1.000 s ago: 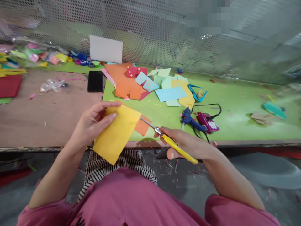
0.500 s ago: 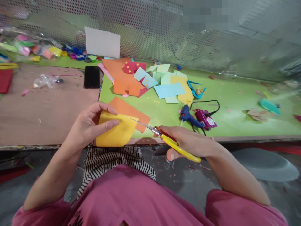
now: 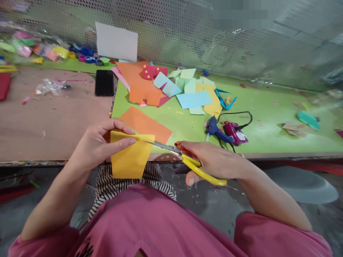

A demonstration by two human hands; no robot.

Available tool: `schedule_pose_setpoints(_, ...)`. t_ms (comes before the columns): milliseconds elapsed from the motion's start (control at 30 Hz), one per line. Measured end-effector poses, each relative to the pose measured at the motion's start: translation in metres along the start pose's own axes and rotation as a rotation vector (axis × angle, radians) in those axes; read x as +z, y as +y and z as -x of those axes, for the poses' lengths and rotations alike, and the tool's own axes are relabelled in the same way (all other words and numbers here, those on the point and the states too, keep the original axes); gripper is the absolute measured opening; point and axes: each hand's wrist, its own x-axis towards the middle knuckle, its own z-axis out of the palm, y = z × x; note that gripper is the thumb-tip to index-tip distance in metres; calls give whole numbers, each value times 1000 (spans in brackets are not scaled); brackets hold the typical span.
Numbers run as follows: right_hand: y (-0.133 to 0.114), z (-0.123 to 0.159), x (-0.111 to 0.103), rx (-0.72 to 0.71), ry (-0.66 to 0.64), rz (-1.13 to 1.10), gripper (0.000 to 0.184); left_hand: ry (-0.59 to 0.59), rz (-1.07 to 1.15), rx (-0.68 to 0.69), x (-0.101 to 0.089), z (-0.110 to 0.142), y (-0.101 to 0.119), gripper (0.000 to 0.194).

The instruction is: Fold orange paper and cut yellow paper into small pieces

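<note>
Between thumb and fingers, my left hand pinches a yellow sheet of paper by its upper edge. The sheet hangs over the table's front edge, above my lap. My right hand is closed round the yellow handles of a pair of scissors. Their blades point left and meet the right part of the sheet's upper edge. Something small and orange-red shows at my right fingertips; I cannot make out what it is. An orange piece of paper lies flat on the green tabletop just behind the yellow sheet.
Behind lie coloured paper pieces in a loose pile. A blue glue gun and a purple corded device are right of centre. A black phone lies left, near a white card propped against the perforated metal screen.
The yellow sheet has tilted to hang more upright, its lower edge dropping. The scissor blades have shifted slightly left and down, onto the sheet's edge.
</note>
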Motion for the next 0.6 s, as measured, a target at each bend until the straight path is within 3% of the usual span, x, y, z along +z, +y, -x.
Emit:
schedule_pose_setpoints(233,-5,3,2,16,45,81,70,-33,-208,164,-7,5,2,14)
schedule_pose_setpoints(600,-9,5,1,2,20,67,67,-23,-279,203,-7,11,7,10)
